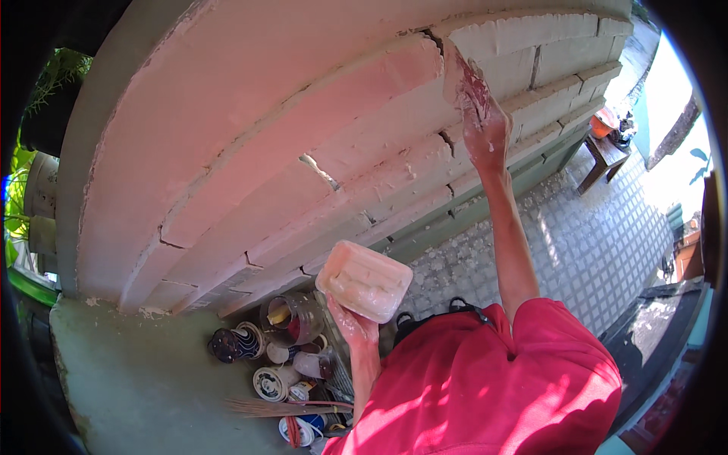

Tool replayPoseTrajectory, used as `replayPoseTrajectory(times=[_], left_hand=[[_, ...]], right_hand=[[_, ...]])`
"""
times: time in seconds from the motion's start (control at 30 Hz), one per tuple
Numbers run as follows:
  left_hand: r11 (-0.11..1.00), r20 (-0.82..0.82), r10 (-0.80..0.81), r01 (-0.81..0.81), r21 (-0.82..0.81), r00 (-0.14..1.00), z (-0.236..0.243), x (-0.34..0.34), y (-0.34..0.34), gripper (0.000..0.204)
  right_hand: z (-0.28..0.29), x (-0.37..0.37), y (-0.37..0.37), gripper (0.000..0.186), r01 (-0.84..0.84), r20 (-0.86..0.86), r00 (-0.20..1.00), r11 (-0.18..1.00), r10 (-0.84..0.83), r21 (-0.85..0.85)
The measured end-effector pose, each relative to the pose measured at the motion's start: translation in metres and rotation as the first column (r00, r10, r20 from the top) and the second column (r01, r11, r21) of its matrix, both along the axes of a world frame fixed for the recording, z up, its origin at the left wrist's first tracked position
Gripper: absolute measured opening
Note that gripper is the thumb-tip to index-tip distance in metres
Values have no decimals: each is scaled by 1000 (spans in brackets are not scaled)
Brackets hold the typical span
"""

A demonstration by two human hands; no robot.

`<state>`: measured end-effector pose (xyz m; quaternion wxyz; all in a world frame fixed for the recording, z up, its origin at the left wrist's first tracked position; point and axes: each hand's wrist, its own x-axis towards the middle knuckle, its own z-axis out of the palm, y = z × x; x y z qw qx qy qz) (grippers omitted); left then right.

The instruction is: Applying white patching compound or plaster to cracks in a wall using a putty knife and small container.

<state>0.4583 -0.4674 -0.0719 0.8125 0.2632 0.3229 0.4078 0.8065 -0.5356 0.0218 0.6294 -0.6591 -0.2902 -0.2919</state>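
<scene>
My left hand (350,324) holds a shallow rectangular plastic tub (364,279) of pale, smeared paste from below, out in front of my red shirt. High up to the right, my right hand (485,135) grips a flat, paste-smeared tool (466,80), like a putty knife, against the pale wall (227,114). The tool is at a raised brick-patterned band near a dark crack in the upper joint. White smears cover my fingers on both hands. The wall carries several horizontal bands with dark gaps between blocks.
Buckets and containers (277,383) and a bundle of thin sticks (258,406) crowd the lower left on a plastered ledge (136,364). A tiled floor (591,243) runs right, with a wooden stool (603,159) holding a red basin. Plants (19,197) show at the far left.
</scene>
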Motion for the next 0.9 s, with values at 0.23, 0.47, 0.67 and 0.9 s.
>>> replayPoseTrajectory(times=[0.23, 0.47, 0.67, 0.9], left_hand=[[1000, 53, -21, 22, -18, 998, -5, 6, 9, 61], [993, 89, -107, 110, -32, 990, -13, 16, 21, 61], [992, 83, -126, 128, -15, 989, 4, 28, 13, 62], [987, 105, -158, 159, 0, 982, -4, 39, 15, 61]], right_hand=[[7, -16, 21, 53, 126, -14, 992, 984, -128, -123], [15, -56, 48, 60, 21, 110, 994, 991, -7, -130], [36, -47, 15, 62, -3, -292, 956, 991, -37, -134], [13, -68, 31, 48, -147, 4, 988, 964, 152, -223]])
